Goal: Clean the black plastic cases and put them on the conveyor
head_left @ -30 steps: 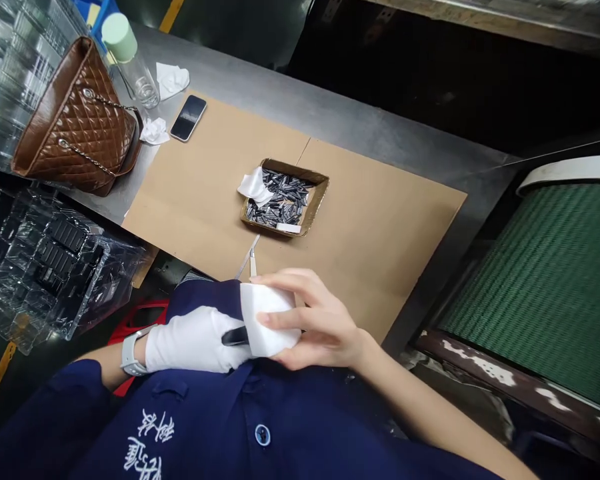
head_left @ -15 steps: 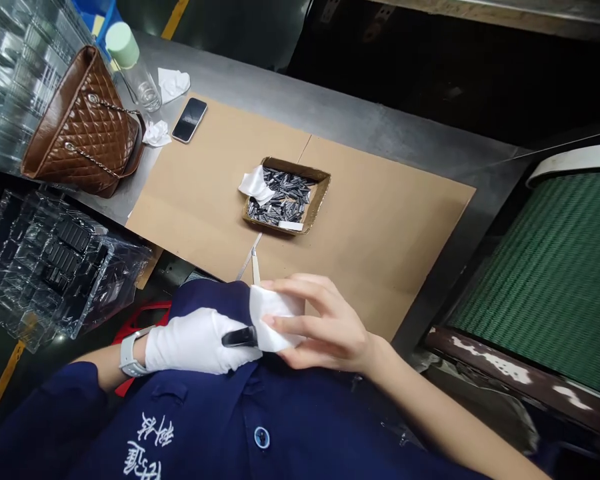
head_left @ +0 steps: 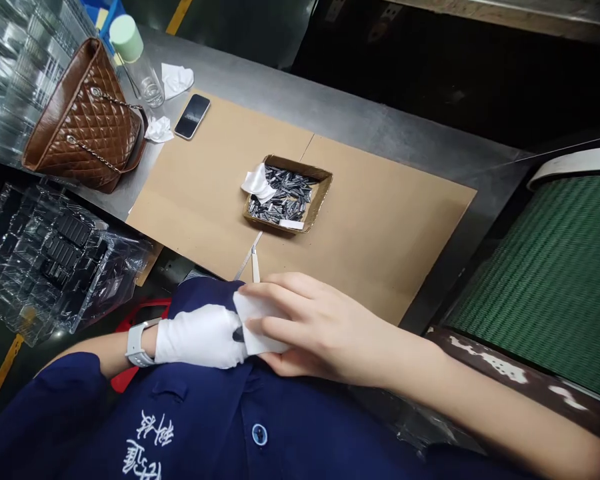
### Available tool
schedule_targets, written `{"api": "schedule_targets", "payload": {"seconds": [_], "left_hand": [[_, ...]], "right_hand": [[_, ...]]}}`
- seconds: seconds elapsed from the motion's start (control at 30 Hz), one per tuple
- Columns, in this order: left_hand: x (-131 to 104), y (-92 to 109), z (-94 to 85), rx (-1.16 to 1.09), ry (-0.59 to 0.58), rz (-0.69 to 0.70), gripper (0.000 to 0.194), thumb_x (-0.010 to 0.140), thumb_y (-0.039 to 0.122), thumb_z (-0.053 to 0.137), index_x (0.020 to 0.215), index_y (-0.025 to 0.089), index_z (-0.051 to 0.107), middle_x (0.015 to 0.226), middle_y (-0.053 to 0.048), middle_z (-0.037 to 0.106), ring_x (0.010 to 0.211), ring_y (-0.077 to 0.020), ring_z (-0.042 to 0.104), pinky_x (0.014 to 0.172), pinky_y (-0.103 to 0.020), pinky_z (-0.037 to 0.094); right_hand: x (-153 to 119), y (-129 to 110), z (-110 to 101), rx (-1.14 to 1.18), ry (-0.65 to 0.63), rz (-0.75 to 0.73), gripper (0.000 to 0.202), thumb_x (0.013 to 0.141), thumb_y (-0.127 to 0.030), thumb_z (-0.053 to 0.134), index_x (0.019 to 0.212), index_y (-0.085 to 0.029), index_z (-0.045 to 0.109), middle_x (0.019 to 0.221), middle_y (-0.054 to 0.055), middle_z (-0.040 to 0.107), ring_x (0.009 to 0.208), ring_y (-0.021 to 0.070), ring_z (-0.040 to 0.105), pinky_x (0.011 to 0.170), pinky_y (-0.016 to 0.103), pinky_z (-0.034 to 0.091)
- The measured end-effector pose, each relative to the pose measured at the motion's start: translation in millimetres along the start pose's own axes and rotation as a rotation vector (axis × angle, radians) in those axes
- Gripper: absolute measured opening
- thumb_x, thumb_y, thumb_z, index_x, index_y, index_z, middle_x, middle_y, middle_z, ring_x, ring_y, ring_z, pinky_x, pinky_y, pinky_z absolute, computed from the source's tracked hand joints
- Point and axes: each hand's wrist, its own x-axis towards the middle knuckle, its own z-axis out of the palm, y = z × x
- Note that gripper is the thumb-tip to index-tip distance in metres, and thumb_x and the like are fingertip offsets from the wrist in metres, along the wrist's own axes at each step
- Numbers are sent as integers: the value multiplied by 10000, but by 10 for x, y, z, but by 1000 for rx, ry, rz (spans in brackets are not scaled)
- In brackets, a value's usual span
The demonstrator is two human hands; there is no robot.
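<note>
In a white glove, my left hand [head_left: 200, 337] closes round a small black part [head_left: 239, 334], of which only a short end shows at the fingertips. My bare right hand [head_left: 315, 330] pinches a folded white cloth [head_left: 260, 320] between thumb and fingers. The cloth presses against the black part and covers much of it. Both hands are close together in front of my dark blue jacket, near the table's front edge. Just beyond them a thin, pale, V-shaped tool [head_left: 255, 263] lies on the cardboard sheet [head_left: 380, 220].
A shallow cardboard box [head_left: 321, 200] holds many small black pieces, with a white cloth [head_left: 259, 183] over its corner. At the left are a phone [head_left: 193, 117], a quilted brown bag [head_left: 90, 127], a bottle [head_left: 135, 60] and clear plastic trays [head_left: 65, 260]. A green conveyor belt [head_left: 545, 280] runs at right.
My right hand has slid left with the white cloth, along the black part toward my left hand. Less of the black part shows now.
</note>
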Motion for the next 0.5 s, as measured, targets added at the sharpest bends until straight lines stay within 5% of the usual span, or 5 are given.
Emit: {"api": "schedule_targets", "payload": {"seconds": [0.13, 0.37, 0.5], "left_hand": [[-38, -23, -13, 57, -77, 47, 122, 768, 282, 584, 713, 193, 648, 685, -12, 635, 646, -144, 565, 626, -239, 410], [-104, -106, -48, -4, -70, -26, 309, 854, 398, 491, 773, 137, 635, 659, 12, 598, 571, -94, 462, 570, -226, 385], [-132, -178, -36, -147, -80, -54, 263, 800, 364, 586, 720, 122, 647, 664, 5, 609, 591, -100, 485, 594, -236, 421]], "right_hand": [[10, 22, 40, 53, 52, 26, 100, 803, -286, 596, 828, -194, 628, 1055, 136, 626, 917, 219, 553, 747, 344, 509], [-180, 99, 533, 311, 537, 227, 251, 701, -192, 599, 930, -230, 505, 1049, 100, 535, 901, 212, 564, 711, 371, 491], [-225, -12, 722, 373, 616, 249, 325, 643, -197, 632, 941, -244, 510, 1079, 93, 513, 931, 232, 555, 747, 403, 477]]}}
